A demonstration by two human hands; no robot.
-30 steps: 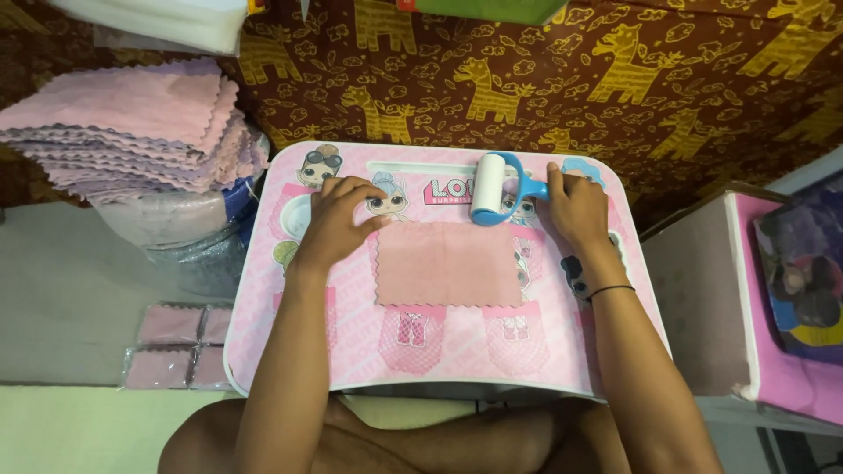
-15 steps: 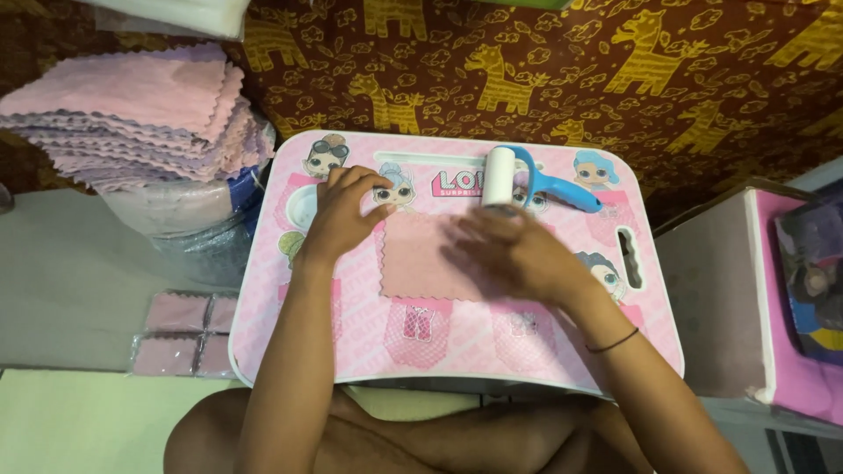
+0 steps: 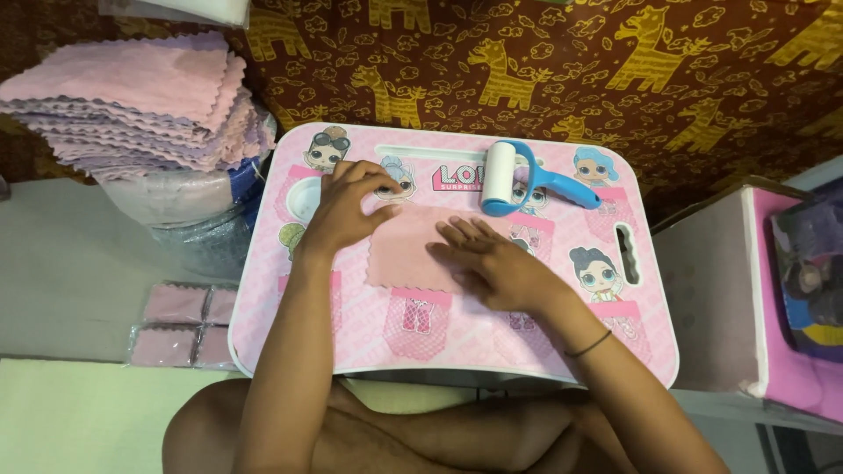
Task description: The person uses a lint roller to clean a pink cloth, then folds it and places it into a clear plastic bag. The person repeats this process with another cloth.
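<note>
pressing flat, open fingers, your left hand (image 3: 338, 213) pinned the pink cloth (image 3: 413, 250) far-left while your right hand (image 3: 492, 263) lay on it; uneven pressure could have wrinkled it.

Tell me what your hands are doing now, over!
Left hand flat, pinning top-left corner of pink cloth. Right hand flat on cloth, fingers spread. Lint roller lies beyond on tray table, clear of hands.
</note>
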